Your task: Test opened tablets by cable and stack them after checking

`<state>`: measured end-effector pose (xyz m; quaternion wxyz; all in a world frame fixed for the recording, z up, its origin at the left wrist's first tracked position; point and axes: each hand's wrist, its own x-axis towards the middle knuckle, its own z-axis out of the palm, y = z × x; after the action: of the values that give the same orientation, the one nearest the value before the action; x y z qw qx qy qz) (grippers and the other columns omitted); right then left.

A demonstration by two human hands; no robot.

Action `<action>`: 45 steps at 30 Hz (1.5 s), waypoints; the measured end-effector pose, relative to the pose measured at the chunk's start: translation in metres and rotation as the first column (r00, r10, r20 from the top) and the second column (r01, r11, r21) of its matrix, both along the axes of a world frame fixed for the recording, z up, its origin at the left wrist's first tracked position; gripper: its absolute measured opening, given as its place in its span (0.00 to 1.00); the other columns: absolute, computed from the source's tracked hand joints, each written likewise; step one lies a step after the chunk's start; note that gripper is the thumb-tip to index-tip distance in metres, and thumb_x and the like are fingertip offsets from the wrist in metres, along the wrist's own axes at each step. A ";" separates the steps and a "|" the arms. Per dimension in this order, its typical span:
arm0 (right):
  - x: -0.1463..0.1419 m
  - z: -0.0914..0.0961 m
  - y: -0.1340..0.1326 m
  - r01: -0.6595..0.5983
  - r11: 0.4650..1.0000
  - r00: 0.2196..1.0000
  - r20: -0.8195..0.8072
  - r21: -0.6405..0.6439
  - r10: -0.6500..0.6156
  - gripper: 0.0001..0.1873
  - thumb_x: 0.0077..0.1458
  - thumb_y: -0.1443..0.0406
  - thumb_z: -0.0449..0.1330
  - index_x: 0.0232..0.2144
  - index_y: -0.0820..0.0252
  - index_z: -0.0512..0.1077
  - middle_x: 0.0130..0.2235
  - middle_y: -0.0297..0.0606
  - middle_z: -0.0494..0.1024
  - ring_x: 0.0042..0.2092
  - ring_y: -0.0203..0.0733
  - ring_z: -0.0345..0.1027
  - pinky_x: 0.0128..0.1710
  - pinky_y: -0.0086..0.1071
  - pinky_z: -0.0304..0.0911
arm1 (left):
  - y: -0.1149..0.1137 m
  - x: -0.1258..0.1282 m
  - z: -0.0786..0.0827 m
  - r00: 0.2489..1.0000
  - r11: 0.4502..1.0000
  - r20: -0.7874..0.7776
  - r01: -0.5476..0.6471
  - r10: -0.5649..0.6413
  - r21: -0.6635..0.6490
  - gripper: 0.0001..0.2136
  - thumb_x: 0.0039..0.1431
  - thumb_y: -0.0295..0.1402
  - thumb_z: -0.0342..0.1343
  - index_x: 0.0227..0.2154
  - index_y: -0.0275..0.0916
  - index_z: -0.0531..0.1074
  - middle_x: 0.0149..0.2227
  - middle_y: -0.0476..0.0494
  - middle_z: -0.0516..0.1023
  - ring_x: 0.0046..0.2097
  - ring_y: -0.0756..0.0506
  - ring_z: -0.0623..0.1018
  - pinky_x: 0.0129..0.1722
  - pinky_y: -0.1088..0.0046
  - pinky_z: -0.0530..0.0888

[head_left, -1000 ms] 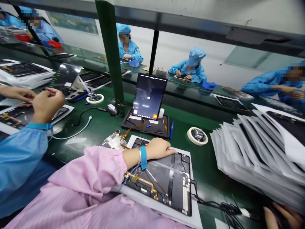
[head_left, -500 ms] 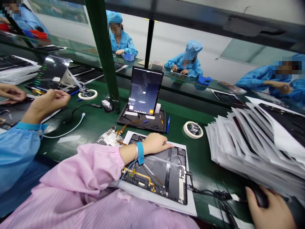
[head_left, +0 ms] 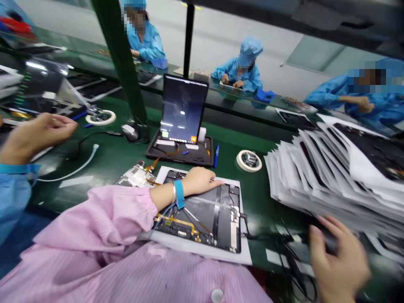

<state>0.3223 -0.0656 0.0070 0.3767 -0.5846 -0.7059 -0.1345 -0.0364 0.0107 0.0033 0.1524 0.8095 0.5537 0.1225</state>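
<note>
My left hand (head_left: 198, 181), in a pink sleeve with a blue wrist strap, rests on the top edge of an opened tablet (head_left: 214, 214) that shows its dark insides and orange flex cables. The fingers are curled together, and what they hold, if anything, is hidden. The tablet lies on a white sheet (head_left: 246, 256). At the bottom right, my right hand (head_left: 337, 265), blurred by motion, covers a black mouse (head_left: 328, 242), beside a tangle of black cables (head_left: 284, 244).
An upright lit tablet (head_left: 183, 109) stands in a black tray ahead, with a blue pen (head_left: 216, 155) and a tape roll (head_left: 249, 160) to its right. A fanned stack of sheeted panels (head_left: 331, 176) fills the right. A co-worker's hand (head_left: 38, 134) is at the left, beside a green post (head_left: 120, 63).
The view has tilted down and to the right. My right hand has come fully into view and settled over the black mouse. My left hand stays on the tablet.
</note>
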 end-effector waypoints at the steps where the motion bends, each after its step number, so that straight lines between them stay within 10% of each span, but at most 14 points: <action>1: -0.026 0.008 -0.003 -0.157 0.978 0.987 -0.034 -0.135 0.154 0.13 0.58 0.60 0.54 0.44 0.57 0.70 0.47 0.45 0.73 0.49 0.51 0.67 0.50 0.43 0.59 | -0.001 0.000 0.000 1.000 1.000 -0.003 0.003 -0.003 0.005 0.27 0.60 0.55 0.40 0.25 0.38 0.74 0.27 0.42 0.78 0.31 0.43 0.76 0.27 0.72 0.60; 5: -0.101 0.015 0.008 -0.438 0.570 0.887 -0.231 -0.695 0.400 0.13 0.61 0.57 0.52 0.31 0.57 0.71 0.30 0.36 0.74 0.32 0.40 0.68 0.32 0.32 0.62 | -0.001 -0.002 -0.001 1.000 1.000 -0.001 0.022 -0.022 0.001 0.29 0.60 0.56 0.36 0.24 0.38 0.73 0.26 0.44 0.76 0.29 0.45 0.74 0.26 0.73 0.57; 10: -0.108 0.003 0.026 -0.621 0.154 0.783 -0.603 -0.768 0.152 0.21 0.57 0.49 0.54 0.23 0.60 0.65 0.16 0.25 0.57 0.19 0.30 0.49 0.18 0.25 0.43 | 0.000 -0.004 -0.003 0.999 0.999 -0.001 0.040 -0.040 -0.018 0.30 0.60 0.57 0.35 0.23 0.39 0.72 0.25 0.45 0.76 0.28 0.46 0.72 0.25 0.72 0.54; 12: -0.094 0.007 0.028 -0.671 0.096 0.740 -0.673 -0.736 0.010 0.22 0.56 0.48 0.55 0.23 0.61 0.65 0.13 0.22 0.52 0.16 0.28 0.43 0.17 0.24 0.37 | -0.001 -0.004 -0.003 0.999 0.999 -0.002 0.033 -0.033 -0.018 0.30 0.59 0.57 0.36 0.23 0.39 0.72 0.24 0.45 0.75 0.27 0.46 0.72 0.25 0.72 0.54; 18: -0.075 0.027 0.016 -0.682 0.524 0.546 -0.832 -0.510 -0.100 0.21 0.58 0.49 0.53 0.40 0.60 0.71 0.26 0.37 0.75 0.25 0.37 0.66 0.21 0.28 0.58 | -0.001 -0.001 -0.002 1.000 1.000 -0.018 0.005 -0.005 -0.024 0.30 0.59 0.58 0.36 0.23 0.39 0.72 0.24 0.45 0.75 0.26 0.46 0.71 0.25 0.72 0.53; 23: -0.098 0.009 0.004 -0.560 0.507 0.813 -0.552 -0.655 0.184 0.11 0.59 0.58 0.55 0.39 0.57 0.71 0.32 0.36 0.74 0.36 0.40 0.69 0.38 0.34 0.63 | -0.001 -0.001 -0.003 0.999 1.000 -0.029 0.015 -0.016 -0.025 0.30 0.59 0.58 0.35 0.23 0.39 0.71 0.24 0.45 0.75 0.27 0.45 0.72 0.25 0.72 0.54; 38: -0.103 0.000 0.010 -0.565 0.388 0.825 -0.495 -0.728 0.274 0.13 0.63 0.60 0.48 0.48 0.57 0.61 0.25 0.28 0.65 0.28 0.36 0.61 0.32 0.29 0.58 | 0.000 -0.001 -0.002 0.999 0.999 -0.044 0.009 -0.011 -0.033 0.30 0.59 0.58 0.36 0.24 0.38 0.72 0.25 0.43 0.76 0.28 0.45 0.73 0.25 0.73 0.55; 45: -0.128 -0.006 -0.011 -0.270 0.752 0.930 0.041 -0.601 0.366 0.22 0.60 0.63 0.49 0.54 0.65 0.59 0.31 0.41 0.70 0.36 0.49 0.66 0.38 0.41 0.62 | -0.001 -0.001 -0.001 0.999 0.999 -0.032 0.010 -0.011 -0.031 0.30 0.59 0.58 0.36 0.23 0.39 0.72 0.25 0.43 0.76 0.28 0.45 0.73 0.26 0.72 0.56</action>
<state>0.1940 -0.0766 0.0014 0.1388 -0.5305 -0.8289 0.1104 -0.0375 0.0095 0.0023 0.1565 0.8119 0.5535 0.1001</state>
